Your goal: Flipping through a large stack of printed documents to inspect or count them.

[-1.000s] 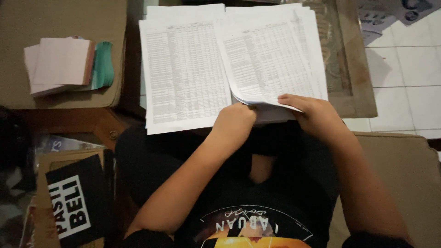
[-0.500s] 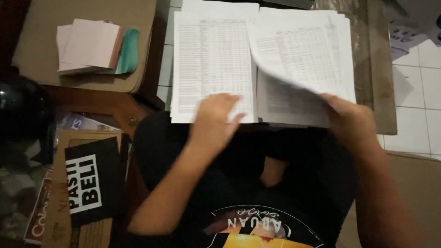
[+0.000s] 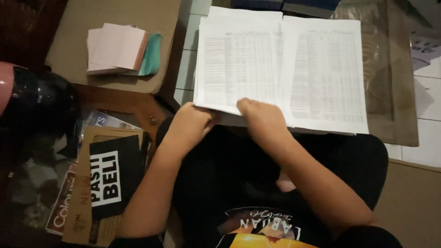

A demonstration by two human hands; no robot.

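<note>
**Hands on paper stack, floor level**

Floor: pale tiles, mostly covered; upper rt corner cut off by frame. Brown mat under work area, a clear plastic sheet on it hard to make out.

Paper stack: two side-by-side piles of printed table sheets, lying flat on the mat just ahead of the person's lap. Print too small to make out. Top edge partly hidden by dark objects at frame top.

Cardboard to the left carries a small pile of pink slips, w/ a teal item mostly hidden beneath.

Dark rounded object far left, unidentifiable, cut off.

Left hand: curled at stack's near edge, gripping the lower left corner; fingertips hidden under sheets.

Right hand: fingers bent, pressing on near edge at the centre seam; cannot tell if it grips any sheet.
</note>
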